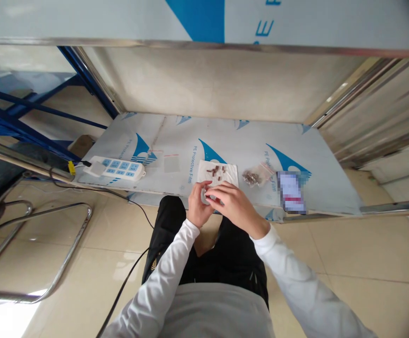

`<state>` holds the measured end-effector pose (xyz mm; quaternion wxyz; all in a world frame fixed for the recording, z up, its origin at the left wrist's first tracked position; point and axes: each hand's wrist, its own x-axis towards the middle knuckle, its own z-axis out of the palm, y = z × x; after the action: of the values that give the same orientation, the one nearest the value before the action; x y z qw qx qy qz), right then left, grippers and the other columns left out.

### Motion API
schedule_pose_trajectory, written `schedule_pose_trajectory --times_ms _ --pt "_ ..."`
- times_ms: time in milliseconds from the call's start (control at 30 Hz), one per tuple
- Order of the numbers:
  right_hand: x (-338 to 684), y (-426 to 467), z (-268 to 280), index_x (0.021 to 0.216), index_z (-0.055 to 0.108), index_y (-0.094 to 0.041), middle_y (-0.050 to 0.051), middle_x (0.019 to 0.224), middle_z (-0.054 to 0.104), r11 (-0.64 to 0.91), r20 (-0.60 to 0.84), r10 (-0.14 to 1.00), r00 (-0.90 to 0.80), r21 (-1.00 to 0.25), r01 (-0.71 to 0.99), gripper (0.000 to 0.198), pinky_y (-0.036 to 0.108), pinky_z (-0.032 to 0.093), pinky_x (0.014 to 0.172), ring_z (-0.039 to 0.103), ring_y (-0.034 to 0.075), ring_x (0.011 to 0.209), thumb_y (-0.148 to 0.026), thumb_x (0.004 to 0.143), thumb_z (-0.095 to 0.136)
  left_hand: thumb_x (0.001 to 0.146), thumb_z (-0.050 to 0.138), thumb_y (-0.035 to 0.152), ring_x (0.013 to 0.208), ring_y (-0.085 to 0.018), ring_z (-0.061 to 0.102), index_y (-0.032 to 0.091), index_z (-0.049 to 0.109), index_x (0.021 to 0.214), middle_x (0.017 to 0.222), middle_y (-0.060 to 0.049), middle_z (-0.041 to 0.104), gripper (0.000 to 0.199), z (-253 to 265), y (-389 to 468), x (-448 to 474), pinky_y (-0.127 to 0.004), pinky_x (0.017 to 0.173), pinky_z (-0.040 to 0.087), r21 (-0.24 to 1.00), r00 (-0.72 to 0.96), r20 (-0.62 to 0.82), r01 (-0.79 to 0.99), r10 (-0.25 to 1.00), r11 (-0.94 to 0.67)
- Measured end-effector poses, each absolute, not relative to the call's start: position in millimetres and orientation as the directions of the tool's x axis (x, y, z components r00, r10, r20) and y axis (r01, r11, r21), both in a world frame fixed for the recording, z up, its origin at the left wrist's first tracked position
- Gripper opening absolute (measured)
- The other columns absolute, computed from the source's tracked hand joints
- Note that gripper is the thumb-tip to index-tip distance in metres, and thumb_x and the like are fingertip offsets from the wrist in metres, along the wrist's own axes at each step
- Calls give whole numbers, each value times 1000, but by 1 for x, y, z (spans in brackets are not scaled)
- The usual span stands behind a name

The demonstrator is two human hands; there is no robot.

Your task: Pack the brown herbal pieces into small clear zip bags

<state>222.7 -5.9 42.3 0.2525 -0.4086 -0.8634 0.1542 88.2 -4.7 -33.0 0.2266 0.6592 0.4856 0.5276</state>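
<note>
My left hand (199, 206) and my right hand (234, 202) meet at the table's front edge, fingertips close together. Both have bent, pinched fingers around something small and mostly hidden, which I cannot make out. Just beyond them lies a white cloth or paper sheet (230, 174). Several small brown cylindrical pieces (215, 172) are scattered on it. To the right of the sheet rests a clear plastic bag (254, 175) with many small brownish pieces inside.
A film-covered table (169, 126) stretches across the front. On its left are a white power strip (123, 168) with a plug and flat clear bags (171, 163). A blurred-out phone-like object (291, 192) lies right. A shelf (119, 23) overhangs; a metal-framed chair (59, 249) stands left.
</note>
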Motion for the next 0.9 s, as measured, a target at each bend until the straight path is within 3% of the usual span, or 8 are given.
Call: schedule_pose_trajectory --times_ms 167,367,467,533,600,667,800,900 --pt "229 1 46 105 68 -17 8 98 71 669 282 738 -613 -419 614 22 40 50 87 60 24 97 -28 86 65 74 65 26 87 -19 62 18 55 109 97 -6 62 37 -30 -5 87 -33 81 51 803 -43 501 397 865 -445" --pt "227 -1 36 105 69 -21 6 102 72 639 277 747 -605 -549 538 27 40 49 90 60 24 102 -30 80 73 76 67 26 87 -19 62 19 55 110 95 -5 62 37 -34 -9 82 -33 80 51 800 -51 482 433 875 -416" --pt "231 2 24 110 67 -24 5 113 70 541 297 813 -500 -702 463 29 34 50 86 63 21 99 -35 83 69 75 70 28 88 -19 62 20 55 110 94 -4 62 39 -39 -9 78 -32 81 51 810 -85 474 433 877 -396" --pt "239 13 11 109 68 -22 6 111 71 400 264 912 -313 -736 546 26 30 51 79 66 19 90 -37 90 58 74 72 30 82 -17 62 20 56 111 88 -2 60 41 -42 -9 76 -30 78 51 823 -119 452 437 884 -362" --pt "246 29 -7 107 68 -17 8 104 72 206 191 976 -104 -662 721 27 29 51 75 66 18 80 -32 94 50 73 73 31 75 -15 61 20 56 111 83 0 58 43 -43 -9 75 -28 75 51 834 -149 433 441 889 -332" --pt "251 47 -25 106 69 -15 10 100 73 75 115 993 -15 -542 837 24 29 49 78 66 18 78 -26 91 53 73 73 32 72 -14 61 20 56 112 83 0 57 43 -43 -9 75 -27 73 51 838 -158 426 440 891 -322" --pt "247 71 -51 94 73 -15 11 94 73 28 16 1000 -23 -456 890 17 28 48 76 67 21 84 -26 82 65 75 72 33 71 -13 60 21 56 111 84 0 57 41 -41 -10 76 -27 73 51 838 -145 420 442 896 -321" --pt "238 75 -58 91 73 -17 12 95 73 -14 -14 1000 10 -416 909 17 28 48 74 67 22 87 -28 83 63 75 72 32 72 -13 60 21 56 111 84 0 57 41 -40 -10 77 -28 75 51 830 -136 428 449 893 -330"
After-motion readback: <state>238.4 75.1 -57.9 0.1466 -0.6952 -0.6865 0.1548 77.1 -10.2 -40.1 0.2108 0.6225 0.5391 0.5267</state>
